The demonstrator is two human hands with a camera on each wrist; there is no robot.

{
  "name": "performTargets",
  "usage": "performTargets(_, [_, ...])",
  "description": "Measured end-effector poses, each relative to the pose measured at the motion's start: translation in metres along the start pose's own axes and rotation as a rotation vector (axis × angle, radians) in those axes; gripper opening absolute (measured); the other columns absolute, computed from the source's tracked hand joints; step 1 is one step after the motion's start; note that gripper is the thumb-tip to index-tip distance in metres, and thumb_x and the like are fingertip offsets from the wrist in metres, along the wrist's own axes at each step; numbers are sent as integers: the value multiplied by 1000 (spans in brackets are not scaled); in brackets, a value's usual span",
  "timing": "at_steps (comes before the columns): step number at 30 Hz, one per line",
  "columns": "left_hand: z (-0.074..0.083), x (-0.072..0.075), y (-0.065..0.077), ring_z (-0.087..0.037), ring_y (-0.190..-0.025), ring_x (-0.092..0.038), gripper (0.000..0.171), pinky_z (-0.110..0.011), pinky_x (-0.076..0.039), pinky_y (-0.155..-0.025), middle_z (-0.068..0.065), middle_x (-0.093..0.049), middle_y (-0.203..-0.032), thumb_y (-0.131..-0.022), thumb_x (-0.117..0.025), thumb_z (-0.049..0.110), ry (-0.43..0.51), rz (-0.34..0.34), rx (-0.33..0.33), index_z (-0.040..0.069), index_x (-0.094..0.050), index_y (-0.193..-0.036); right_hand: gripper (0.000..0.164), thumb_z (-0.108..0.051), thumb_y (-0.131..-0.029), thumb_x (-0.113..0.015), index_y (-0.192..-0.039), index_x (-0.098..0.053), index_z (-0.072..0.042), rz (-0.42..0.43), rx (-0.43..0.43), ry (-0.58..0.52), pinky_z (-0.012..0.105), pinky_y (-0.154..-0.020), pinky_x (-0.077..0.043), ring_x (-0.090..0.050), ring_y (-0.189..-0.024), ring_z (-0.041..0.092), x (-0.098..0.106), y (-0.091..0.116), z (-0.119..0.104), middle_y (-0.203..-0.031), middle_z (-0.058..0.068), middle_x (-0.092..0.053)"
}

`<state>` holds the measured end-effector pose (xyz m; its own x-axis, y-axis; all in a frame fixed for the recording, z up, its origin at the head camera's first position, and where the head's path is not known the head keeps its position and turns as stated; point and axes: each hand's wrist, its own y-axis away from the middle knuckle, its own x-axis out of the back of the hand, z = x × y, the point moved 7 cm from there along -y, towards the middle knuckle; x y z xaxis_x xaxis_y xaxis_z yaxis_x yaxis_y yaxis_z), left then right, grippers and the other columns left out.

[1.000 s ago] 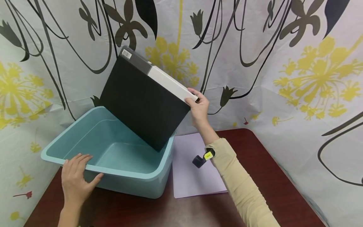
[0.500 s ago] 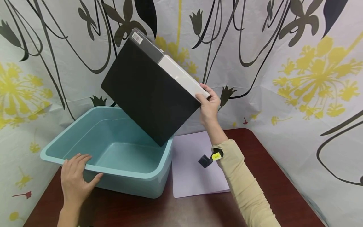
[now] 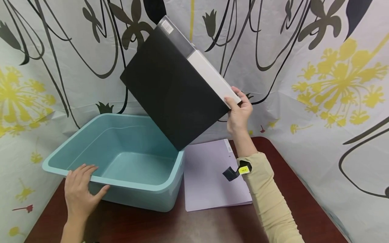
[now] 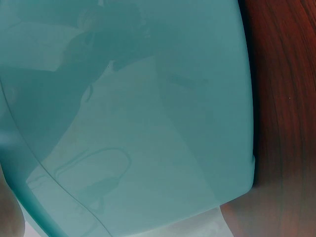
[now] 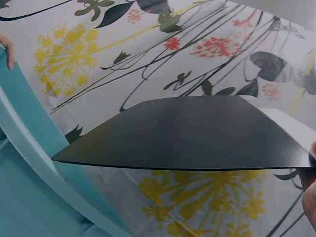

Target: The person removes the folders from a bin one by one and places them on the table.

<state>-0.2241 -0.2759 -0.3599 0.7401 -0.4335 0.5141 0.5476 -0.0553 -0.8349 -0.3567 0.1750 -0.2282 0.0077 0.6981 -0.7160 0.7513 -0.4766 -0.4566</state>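
Note:
My right hand [image 3: 239,113] pinches the lower end of a black file folder [image 3: 176,84] by its spine, thumb on one face and fingers behind. The folder is tilted, its grey and white spine facing up and right. Its lowest corner is close to the right rim of a blue-green plastic tub [image 3: 127,187]; in the head view I cannot tell whether they touch. Over the tub's near left rim my left hand [image 3: 81,194] hooks its fingers, with the thumb against the outer wall. The left wrist view shows mostly the tub's outer wall [image 4: 148,123].
A lilac folder [image 3: 209,175] with a white label lies flat on the dark red-brown table [image 3: 282,202], right of the tub and partly under my right forearm. Behind the table hangs a patterned cloth [image 3: 304,67]. The tub's visible floor [image 3: 136,167] holds nothing.
My right hand has moved right and slightly up with the black folder, lifting it farther out of the tub. More of the lilac folder shows. My left hand stays on the rim.

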Motion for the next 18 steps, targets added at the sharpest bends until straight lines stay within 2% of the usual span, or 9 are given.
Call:
performTargets(9, [0,-1,-1,-43,-105,-44,90,-56,-17,-103,-26,-57,-103,-75,-39,75,-9,-1,-4,-8,-58,-102,34,25,-73,-51,-92,-66,1,56,31,-72,24,-60,-51,-59,-75,19,18,-9,-26,-91,13,-57])
performTargets(13, [1,0,-1,-44,-104,-45,88,-57,-18,-102,-26,-57,-102,-75,-40,75,1,22,-14,-8,-58,-101,32,25,-73,-51,-96,-62,6,63,58,-108,24,-60,-51,-59,-77,21,25,-12,-37,-89,15,-57])
performTargets(18, [2,1,0,-44,-104,-45,89,-55,-17,-103,-26,-57,-102,-76,-40,74,-2,18,-10,-8,-58,-102,31,25,-71,-53,-97,-60,9,101,90,-130,26,-60,-52,-59,-77,23,36,-12,-50,-99,17,-56])
